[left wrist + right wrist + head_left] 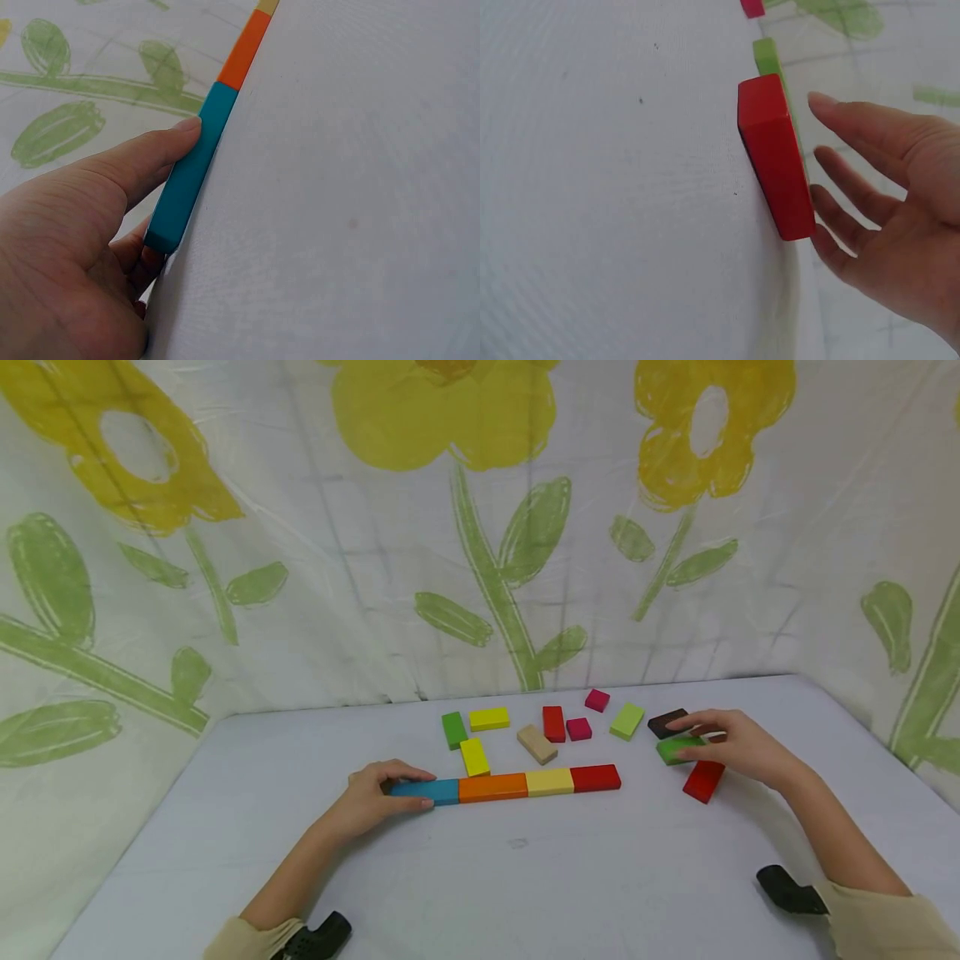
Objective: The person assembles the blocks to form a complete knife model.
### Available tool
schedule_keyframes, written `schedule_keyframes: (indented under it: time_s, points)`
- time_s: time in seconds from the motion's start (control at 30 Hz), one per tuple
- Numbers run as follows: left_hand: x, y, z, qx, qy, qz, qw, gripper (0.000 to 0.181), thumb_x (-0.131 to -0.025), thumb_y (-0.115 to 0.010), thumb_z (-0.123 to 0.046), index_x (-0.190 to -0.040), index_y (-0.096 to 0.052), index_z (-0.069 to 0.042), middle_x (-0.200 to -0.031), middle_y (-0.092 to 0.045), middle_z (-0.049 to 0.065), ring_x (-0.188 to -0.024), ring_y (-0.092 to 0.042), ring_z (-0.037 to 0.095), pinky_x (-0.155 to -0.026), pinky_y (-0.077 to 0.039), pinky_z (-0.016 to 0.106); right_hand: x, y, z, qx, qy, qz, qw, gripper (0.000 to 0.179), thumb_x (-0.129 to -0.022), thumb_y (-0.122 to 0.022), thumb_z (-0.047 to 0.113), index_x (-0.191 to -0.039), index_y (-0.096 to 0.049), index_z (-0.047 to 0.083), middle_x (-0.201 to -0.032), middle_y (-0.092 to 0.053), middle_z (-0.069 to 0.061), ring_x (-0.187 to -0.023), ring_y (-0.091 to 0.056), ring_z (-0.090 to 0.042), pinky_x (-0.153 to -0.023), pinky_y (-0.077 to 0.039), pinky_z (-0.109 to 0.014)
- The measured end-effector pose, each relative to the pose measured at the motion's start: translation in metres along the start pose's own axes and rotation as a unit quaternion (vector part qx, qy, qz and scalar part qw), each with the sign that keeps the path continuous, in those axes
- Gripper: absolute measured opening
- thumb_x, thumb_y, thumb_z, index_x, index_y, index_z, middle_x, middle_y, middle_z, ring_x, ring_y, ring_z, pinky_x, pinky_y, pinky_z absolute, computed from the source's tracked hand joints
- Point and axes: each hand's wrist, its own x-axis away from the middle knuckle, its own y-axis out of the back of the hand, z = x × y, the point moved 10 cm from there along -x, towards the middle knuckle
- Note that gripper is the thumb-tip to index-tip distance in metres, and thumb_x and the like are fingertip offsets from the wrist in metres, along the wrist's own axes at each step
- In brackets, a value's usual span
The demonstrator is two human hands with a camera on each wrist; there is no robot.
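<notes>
Four-sided wooden blocks form a straight row in the head view: a blue block point(435, 791), an orange block point(493, 787), a pale yellow block point(550, 782) and a red block point(596, 777), end to end. My left hand point(372, 793) pinches the blue one at the row's left end, thumb on its near side, fingers behind. Over at the right, my right hand point(746, 750) hovers with fingers spread above a green block point(670, 752). A second red block point(703, 783) lies below that hand, and a dark brown block point(664, 723) sits just behind its fingertips.
Behind the row lie loose blocks: a darker green block point(453, 730), yellow blocks point(489, 719), a tan block point(537, 744), another red block point(553, 724), pink blocks point(579, 729) and a lime block point(627, 721). A flower-printed curtain point(360, 577) hangs behind the white table point(525, 877).
</notes>
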Motion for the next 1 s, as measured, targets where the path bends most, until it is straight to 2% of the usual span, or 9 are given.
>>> schedule_keyframes:
  time_s: [0.17,0.47,0.73,1.0]
  points:
    - [-0.0001,-0.0002,0.0007,-0.003,0.004,0.0,1.0,0.034,-0.089,-0.086,-0.029,-0.121,-0.081,-0.017,-0.125,-0.074,0.004,-0.112,-0.058,0.022,-0.091,-0.045,0.037,-0.0004,-0.0024,-0.0084,-0.01,-0.009,0.011,0.9998,0.04,-0.097,-0.076,0.013,-0.132,-0.068,-0.004,-0.135,-0.063,-0.027,-0.122,-0.058,-0.042,-0.087,-0.052,-0.018]
    - [-0.0009,-0.0008,0.0022,-0.004,0.004,0.0,1.0,0.034,-0.09,-0.086,-0.031,-0.121,-0.081,-0.018,-0.126,-0.074,0.003,-0.113,-0.057,0.021,-0.091,-0.044,0.037,-0.0012,-0.006,-0.0095,0.004,0.004,0.012,0.9999,0.036,-0.094,-0.08,0.014,-0.126,-0.073,-0.002,-0.124,-0.07,-0.018,-0.111,-0.06,-0.025,-0.088,-0.052,-0.019]
    - [-0.0008,-0.0009,0.0013,0.0,-0.002,0.002,1.0,0.033,-0.09,-0.085,-0.03,-0.121,-0.081,-0.018,-0.125,-0.074,0.003,-0.111,-0.058,0.021,-0.091,-0.045,0.037,-0.0019,-0.0079,-0.0101,0.005,-0.001,0.014,0.9999,0.037,-0.093,-0.081,0.013,-0.125,-0.073,-0.002,-0.124,-0.069,-0.02,-0.113,-0.06,-0.032,-0.086,-0.052,-0.018]
    - [-0.0009,-0.0009,0.0019,-0.004,-0.001,0.0,1.0,0.033,-0.09,-0.086,-0.029,-0.12,-0.081,-0.017,-0.124,-0.074,0.004,-0.11,-0.057,0.021,-0.089,-0.044,0.036,-0.002,-0.009,-0.0104,0.005,-0.008,0.019,0.9998,0.035,-0.093,-0.081,0.014,-0.124,-0.074,-0.001,-0.124,-0.067,-0.019,-0.113,-0.06,-0.033,-0.086,-0.053,-0.02]
